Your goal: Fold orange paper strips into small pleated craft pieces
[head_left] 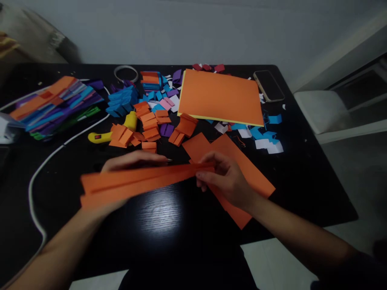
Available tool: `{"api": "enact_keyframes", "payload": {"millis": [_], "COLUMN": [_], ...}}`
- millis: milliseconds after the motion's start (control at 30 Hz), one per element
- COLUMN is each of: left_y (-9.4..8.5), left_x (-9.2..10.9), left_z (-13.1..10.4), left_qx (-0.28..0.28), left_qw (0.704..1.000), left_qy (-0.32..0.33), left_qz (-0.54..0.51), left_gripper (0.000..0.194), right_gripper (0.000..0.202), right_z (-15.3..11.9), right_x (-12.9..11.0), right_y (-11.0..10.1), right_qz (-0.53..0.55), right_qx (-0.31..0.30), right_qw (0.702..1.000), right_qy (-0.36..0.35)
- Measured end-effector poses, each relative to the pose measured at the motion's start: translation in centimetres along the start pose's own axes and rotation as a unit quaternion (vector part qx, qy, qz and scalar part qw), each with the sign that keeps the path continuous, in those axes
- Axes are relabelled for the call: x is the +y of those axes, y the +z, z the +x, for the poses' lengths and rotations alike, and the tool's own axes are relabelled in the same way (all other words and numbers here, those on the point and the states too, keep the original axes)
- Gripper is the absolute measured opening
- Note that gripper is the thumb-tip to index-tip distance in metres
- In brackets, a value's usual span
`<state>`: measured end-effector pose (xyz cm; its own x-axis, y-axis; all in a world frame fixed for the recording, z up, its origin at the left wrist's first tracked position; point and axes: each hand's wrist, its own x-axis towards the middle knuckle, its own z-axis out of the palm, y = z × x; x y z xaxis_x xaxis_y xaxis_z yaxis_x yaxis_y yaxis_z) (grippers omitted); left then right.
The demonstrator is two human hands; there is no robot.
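Observation:
A long folded orange paper strip (136, 183) stretches across the front of the table. My right hand (226, 177) pinches its right end between thumb and fingers. My left hand (133, 160) is behind the strip's left part, with upper fingers stretched to the right. The strip hides the rest of those fingers, so I cannot tell whether they grip anything. A small pale pointed tip shows just past them, too small to name. Beneath my right hand lie orange paper sheets (248, 169), set at an angle on the black table.
Small folded orange pieces (149, 121) lie around a yellow-handled tool (100, 137). Blue folded pieces (122, 100) and a tape roll (126, 73) are behind. An orange sheet stack (222, 96) and phone (269, 85) are at the back right. Bundled coloured strips (57, 104) and a white cable (45, 165) are left.

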<state>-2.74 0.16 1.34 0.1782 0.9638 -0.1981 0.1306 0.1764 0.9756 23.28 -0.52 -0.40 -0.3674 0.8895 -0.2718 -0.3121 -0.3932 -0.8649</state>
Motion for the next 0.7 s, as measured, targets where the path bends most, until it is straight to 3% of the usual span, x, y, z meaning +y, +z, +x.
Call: {"api": "enact_keyframes", "payload": {"millis": [133,333,533,700], "left_y": [-0.2,2.5,3.8,3.8], "left_x": [0.2,0.5,0.0,-0.4], "left_z": [0.1,-1.2,-1.4,-1.3], "left_qx": [-0.071,-0.220,-0.206,-0.181], "left_qw": [0.989,0.971,0.969,0.970], "left_qy": [-0.062,-0.080,-0.109,-0.129], "left_qz": [-0.111,-0.053,-0.081,-0.101], "left_gripper": [0.023,0.020,0.022,0.020], "right_gripper": [0.022,0.027,0.043,0.029], "right_z": [0.0,0.0,0.3,0.3], "right_x": [0.1,0.6,0.8,1.1], "right_y": [0.0,0.3,0.4,0.3], "right_qz": [-0.002,-0.005,0.029,0.037], "right_qx": [-0.038,-0.067,-0.014,-0.003], "right_qw": [0.999,0.996,0.998,0.999], "right_qy": [0.027,0.063,0.058,0.025]}}
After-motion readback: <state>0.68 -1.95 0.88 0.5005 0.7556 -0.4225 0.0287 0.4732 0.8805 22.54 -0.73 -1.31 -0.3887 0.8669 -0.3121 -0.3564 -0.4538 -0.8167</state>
